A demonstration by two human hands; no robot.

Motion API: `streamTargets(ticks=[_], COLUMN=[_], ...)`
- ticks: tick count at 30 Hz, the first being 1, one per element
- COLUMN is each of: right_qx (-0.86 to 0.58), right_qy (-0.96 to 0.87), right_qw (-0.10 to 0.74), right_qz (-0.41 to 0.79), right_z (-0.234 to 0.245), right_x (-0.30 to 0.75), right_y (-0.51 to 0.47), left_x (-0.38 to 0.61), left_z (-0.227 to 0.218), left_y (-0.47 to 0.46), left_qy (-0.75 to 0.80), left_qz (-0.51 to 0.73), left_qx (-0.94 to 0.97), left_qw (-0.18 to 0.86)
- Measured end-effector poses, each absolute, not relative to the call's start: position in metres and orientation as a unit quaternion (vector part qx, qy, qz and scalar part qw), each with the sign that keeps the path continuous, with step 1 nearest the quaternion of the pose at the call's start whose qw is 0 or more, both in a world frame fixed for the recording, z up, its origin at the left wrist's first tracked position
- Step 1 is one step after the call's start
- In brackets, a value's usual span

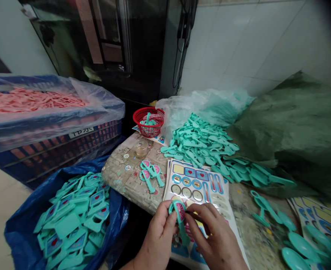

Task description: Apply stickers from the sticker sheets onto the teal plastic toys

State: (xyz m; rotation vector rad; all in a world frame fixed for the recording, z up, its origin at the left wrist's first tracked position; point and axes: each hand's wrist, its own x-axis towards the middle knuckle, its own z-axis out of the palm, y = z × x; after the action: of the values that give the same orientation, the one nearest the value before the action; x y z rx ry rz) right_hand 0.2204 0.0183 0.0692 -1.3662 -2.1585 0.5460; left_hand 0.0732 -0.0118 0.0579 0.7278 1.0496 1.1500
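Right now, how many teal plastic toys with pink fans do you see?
4: three toys on the worn board, one toy between left hand and right hand; others may be hidden.

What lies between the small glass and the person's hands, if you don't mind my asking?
In the head view, a few teal toy fans with pink discs lie on the worn board, between the glass and the left hand and right hand.

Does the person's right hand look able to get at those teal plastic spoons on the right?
Probably yes: only a sticker sheet's edge and stained tabletop lie between the right hand and the teal plastic spoons, though it is busy at a teal toy piece.
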Motion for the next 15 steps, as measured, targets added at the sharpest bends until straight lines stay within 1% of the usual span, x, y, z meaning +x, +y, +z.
streamTargets(ticks=[2, 6, 9, 11, 15], right_qx=[-0.498, -0.486, -0.493, -0.492, -0.492], right_qy=[-0.786, -0.723, -0.668, -0.659, -0.671], right_qw=[0.273, 0.318, 0.313, 0.295, 0.261], right_qz=[0.245, 0.374, 0.460, 0.486, 0.490], right_z=[0.070, 0.072, 0.074, 0.075, 0.076], right_x=[0.220, 0.218, 0.219, 0.220, 0.222], right_y=[0.020, 0.021, 0.021, 0.021, 0.022], left_x=[0.073, 0.072, 0.071, 0.069, 0.062], left_z=[0.059, 0.063, 0.064, 0.062, 0.056], left_y=[-0.012, -0.012, -0.012, -0.012, -0.013], left_qy=[0.466, 0.459, 0.466, 0.470, 0.482], left_qz=[0.500, 0.494, 0.481, 0.475, 0.454], left_qx=[0.325, 0.331, 0.336, 0.341, 0.377], left_qw=[0.653, 0.660, 0.662, 0.661, 0.648])
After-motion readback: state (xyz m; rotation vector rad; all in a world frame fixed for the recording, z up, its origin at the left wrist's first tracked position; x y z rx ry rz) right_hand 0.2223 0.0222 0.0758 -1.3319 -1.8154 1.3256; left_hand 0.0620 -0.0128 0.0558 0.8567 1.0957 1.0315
